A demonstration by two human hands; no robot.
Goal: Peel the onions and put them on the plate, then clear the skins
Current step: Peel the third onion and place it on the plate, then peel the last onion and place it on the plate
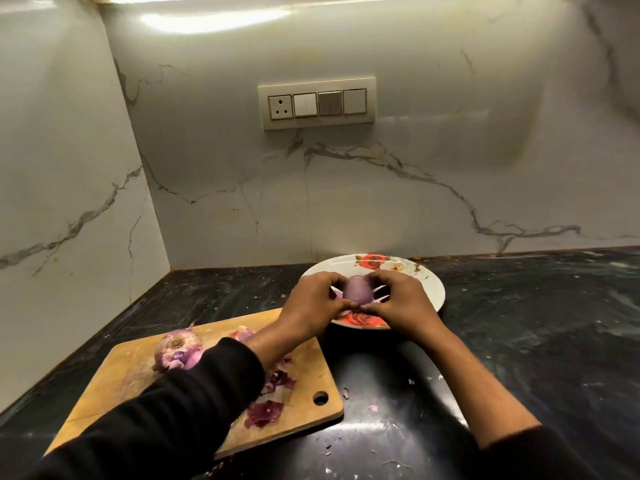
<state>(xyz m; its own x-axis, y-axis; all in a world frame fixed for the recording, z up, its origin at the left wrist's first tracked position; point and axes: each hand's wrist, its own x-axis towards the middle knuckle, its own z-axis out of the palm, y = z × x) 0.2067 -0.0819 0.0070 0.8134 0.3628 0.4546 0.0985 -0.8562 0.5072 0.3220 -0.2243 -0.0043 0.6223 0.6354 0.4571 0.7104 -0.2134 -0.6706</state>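
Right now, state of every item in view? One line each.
Onion: peeled, held over the plate by both hands.
Left hand: grip on the onion.
Right hand: grip on the onion.
Plate: on the counter, floral print; whether the onion touches it cannot be told.
Second onion: on the cutting board, skin partly on.
Skins: loose on the cutting board, not cleared.
Cutting board: flat on the counter, left of the plate.

We face a white veined-marble wall with a switch panel above a dark countertop.
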